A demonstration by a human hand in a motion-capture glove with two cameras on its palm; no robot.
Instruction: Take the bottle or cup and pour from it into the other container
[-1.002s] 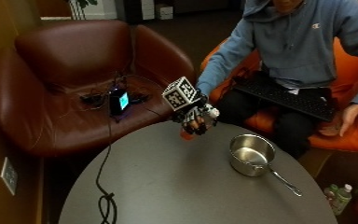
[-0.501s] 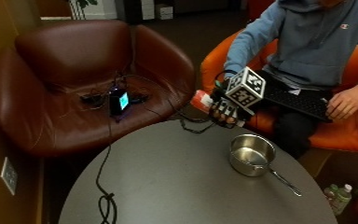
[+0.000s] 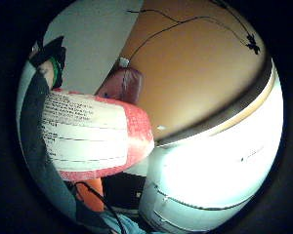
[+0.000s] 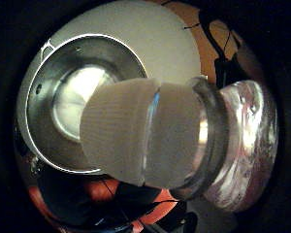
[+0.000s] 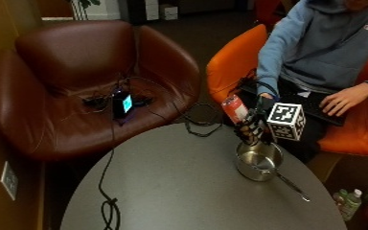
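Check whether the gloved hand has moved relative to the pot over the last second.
Yes. The gloved right hand, gripping the bottle, moved from the pot's brown-armchair side to directly above it, bottle tipped neck-down.

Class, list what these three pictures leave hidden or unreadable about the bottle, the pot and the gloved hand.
- Bottle contents: label covers it; nothing seen leaving the capped neck.
- Label text: too blurred to read.
- Right hand fingers: outside view, the marker block hides most of the grip.
- Pot contents: glare on its bottom in the thumb side palm view.
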